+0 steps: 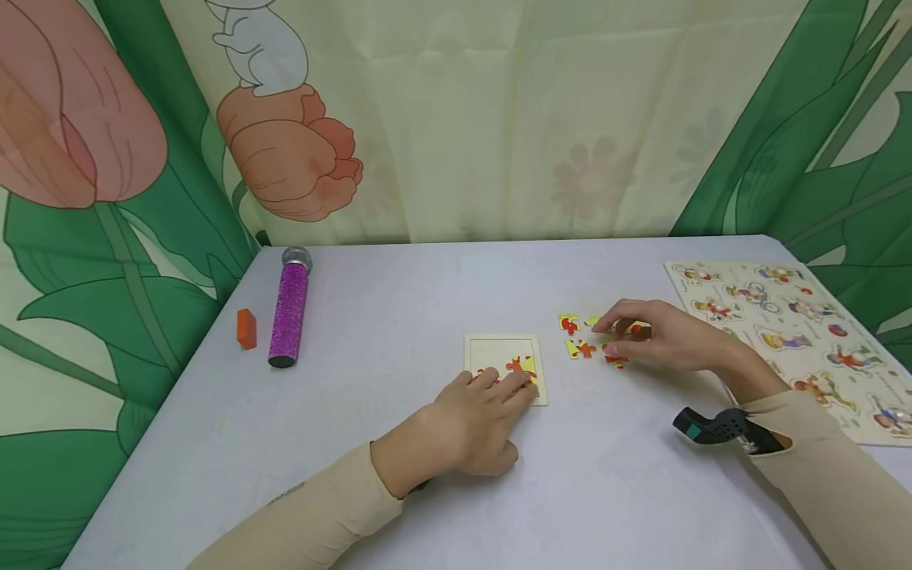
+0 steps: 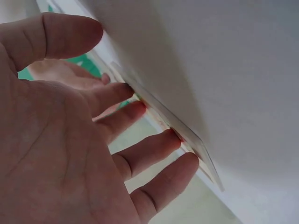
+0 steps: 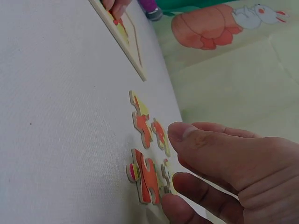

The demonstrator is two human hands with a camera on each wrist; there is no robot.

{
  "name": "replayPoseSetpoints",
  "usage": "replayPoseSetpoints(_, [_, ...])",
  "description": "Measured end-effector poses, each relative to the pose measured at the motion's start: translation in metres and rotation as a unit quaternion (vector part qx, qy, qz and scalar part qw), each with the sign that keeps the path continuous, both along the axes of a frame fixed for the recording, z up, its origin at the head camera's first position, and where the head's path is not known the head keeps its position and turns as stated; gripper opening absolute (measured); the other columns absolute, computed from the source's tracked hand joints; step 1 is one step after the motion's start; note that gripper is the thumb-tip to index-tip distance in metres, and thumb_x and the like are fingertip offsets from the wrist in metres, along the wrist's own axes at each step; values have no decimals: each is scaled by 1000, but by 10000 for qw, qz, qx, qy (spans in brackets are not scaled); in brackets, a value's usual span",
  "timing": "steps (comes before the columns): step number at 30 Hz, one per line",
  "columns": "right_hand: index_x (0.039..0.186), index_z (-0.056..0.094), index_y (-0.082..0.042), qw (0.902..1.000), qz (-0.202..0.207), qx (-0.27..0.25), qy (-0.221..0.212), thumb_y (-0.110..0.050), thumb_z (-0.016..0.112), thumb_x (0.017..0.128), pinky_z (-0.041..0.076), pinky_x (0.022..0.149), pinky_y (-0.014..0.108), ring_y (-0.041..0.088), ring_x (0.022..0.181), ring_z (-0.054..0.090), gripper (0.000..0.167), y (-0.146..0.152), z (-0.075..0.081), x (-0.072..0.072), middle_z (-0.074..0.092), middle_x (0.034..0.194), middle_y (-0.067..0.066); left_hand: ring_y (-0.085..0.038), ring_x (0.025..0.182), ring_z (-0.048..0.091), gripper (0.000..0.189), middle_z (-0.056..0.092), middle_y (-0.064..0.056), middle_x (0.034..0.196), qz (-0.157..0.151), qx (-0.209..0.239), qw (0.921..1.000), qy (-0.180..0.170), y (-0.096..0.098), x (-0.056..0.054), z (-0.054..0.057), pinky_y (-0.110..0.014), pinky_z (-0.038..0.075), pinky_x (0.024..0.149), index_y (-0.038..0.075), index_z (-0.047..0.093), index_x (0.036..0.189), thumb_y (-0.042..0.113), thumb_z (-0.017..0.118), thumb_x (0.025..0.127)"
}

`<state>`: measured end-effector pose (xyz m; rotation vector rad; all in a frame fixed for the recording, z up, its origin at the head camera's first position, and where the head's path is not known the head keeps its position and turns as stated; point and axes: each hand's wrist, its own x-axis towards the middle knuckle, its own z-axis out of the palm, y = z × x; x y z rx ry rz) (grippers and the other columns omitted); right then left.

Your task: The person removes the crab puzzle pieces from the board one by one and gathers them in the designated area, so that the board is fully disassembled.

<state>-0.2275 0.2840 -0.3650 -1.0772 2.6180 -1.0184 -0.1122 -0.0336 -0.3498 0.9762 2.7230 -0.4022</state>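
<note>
A small square wooden puzzle tray (image 1: 495,348) lies in the middle of the table, with red and yellow jigsaw pieces (image 1: 525,366) in its near part. My left hand (image 1: 480,427) rests its fingertips on those pieces, fingers spread and fairly straight, hiding some of them. To the right of the tray, several loose jigsaw pieces (image 3: 148,179) lie flat on the table. Over them hovers my right hand (image 1: 659,336), fingers loosely bent. In the right wrist view a gap shows between thumb and fingers, and nothing is in it.
At the left stand out a purple glittery microphone (image 1: 288,313) and an orange block (image 1: 246,329). A large board with cartoon picture pieces (image 1: 784,340) covers the table's right side, under the right forearm. A printed curtain (image 1: 463,142) hangs behind the table.
</note>
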Motion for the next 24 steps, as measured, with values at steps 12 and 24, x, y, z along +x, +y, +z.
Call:
replayPoseSetpoints(12, [117, 71, -12, 9997, 90, 56, -242, -14, 79, 92, 57, 81, 27, 12, 87, 63, 26, -21, 4, -5, 69, 104, 0, -19, 135, 42, 71, 28, 13, 165, -119, 261, 9992, -292, -5, -5, 1, -35, 42, 101, 26, 27, 164, 37, 50, 97])
replayPoseSetpoints(24, [114, 72, -12, 9985, 356, -16, -416, -14, 77, 94, 58, 84, 29, 16, 92, 63, 21, -51, 6, -10, 70, 111, 4, -21, 127, 45, 70, 30, 14, 164, -204, 416, 9982, -373, -9, -6, 1, -35, 43, 96, 26, 30, 162, 34, 52, 97])
